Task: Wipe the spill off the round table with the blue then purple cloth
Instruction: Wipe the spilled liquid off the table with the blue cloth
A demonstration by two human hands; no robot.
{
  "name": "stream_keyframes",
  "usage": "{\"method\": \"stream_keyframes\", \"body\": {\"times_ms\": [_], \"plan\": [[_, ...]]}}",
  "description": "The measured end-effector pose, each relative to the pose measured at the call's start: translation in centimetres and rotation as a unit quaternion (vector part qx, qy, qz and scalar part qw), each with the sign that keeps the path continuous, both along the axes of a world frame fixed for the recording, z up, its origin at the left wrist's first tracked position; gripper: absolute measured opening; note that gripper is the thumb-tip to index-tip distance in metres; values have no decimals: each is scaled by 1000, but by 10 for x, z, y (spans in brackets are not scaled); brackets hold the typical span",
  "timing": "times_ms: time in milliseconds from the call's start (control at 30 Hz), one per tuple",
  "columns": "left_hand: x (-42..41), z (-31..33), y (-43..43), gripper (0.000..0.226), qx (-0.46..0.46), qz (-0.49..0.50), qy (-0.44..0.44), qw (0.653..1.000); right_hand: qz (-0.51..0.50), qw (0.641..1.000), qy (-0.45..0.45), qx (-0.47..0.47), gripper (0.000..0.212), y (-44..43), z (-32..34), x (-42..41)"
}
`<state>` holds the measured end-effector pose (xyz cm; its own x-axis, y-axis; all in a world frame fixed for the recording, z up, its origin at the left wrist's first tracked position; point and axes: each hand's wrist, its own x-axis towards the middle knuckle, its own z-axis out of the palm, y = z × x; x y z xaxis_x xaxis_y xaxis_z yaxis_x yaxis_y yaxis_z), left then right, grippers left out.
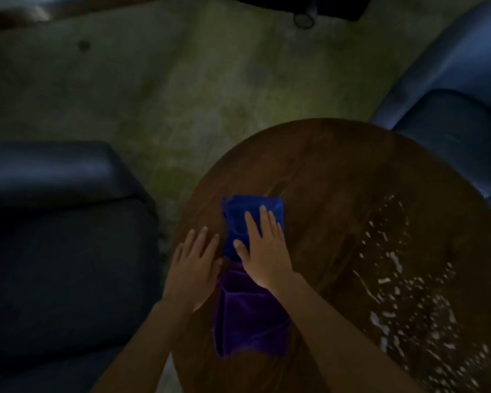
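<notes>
Spill (403, 282) glistens as scattered pale droplets and streaks across the round bench (323, 165) toward 3 to 5 o'clock, well apart from both cloths, so the wiping proper looks not yet begun. At about 9 o'clock on the benchtop the blue cloth (238, 214) lies folded, and the person's right hand (262, 245) presses flat on it, fingers spread and the grip released rather than clenched. Just below it, toward 7 o'clock, the purple cloth (250, 316) lies touching the blue one, partly under the right forearm. The left hand (194, 268) rests open and flat on the wood beside the two cloths, grasping nothing. Risks from here are a matter of judgement: a flat palm with no pinch may let the blue cloth slide out or unfold as it is pushed across to the wet patch; the purple cloth could be dragged along with it (the two overlap at their shared edge); and a broad sweep could push liquid over the near rim at 5 o'clock onto the floor or toward the blue armchair (451, 131) at 2 o'clock. Dim light and blur make the spill's full extent hard to tell. No brand, label or writing can be read anywhere.
</notes>
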<state>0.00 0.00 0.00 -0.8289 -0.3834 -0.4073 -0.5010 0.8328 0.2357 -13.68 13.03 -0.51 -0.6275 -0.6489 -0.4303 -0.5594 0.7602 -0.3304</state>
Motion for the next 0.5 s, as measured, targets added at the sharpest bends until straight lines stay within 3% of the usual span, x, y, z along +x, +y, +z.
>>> {"method": "stream_keyframes", "body": {"times_ms": [133,333,500], "plan": [[6,-24,-1,67,-26,2,57,998,51,993,102,-24,77,-7,-31,-15],[-7,-33,2,65,-18,27,108,994,67,987,123,-85,76,12,-48,-42],[-72,-14,27,66,8,7,141,990,7,991,127,-49,77,73,-47,-115]]}}
